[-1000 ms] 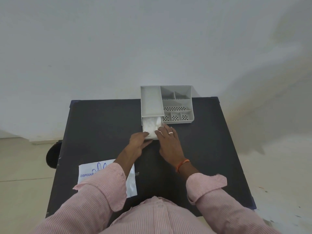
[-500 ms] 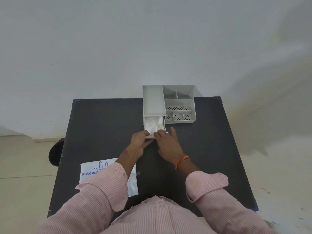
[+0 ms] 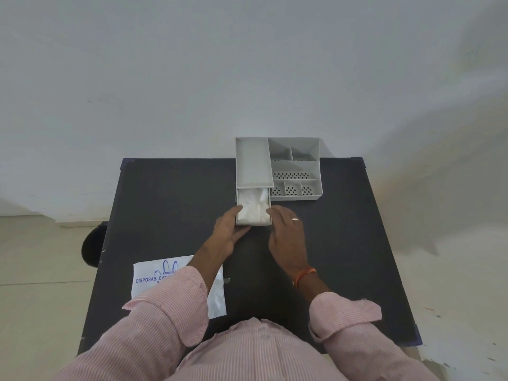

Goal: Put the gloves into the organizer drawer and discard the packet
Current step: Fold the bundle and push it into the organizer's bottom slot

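Observation:
A grey plastic organizer (image 3: 295, 167) stands at the table's far edge. Its drawer (image 3: 254, 223) is pulled out toward me and holds crumpled white gloves (image 3: 251, 206). My left hand (image 3: 228, 229) rests against the drawer's front left corner, thumb on its rim, fingers under its front. My right hand (image 3: 287, 232) lies flat on the table just right of the drawer, fingertips at its right corner, holding nothing. The white glove packet (image 3: 154, 279) with blue print lies flat at the near left, partly hidden by my left sleeve.
The black table (image 3: 170, 204) stands against a pale wall. A dark round object (image 3: 92, 247) sits on the floor by the table's left edge. The organizer's open compartments on the right hold nothing visible.
My right hand has drawn back off the gloves and now lies beside the drawer. My left hand stays at the drawer's front corner.

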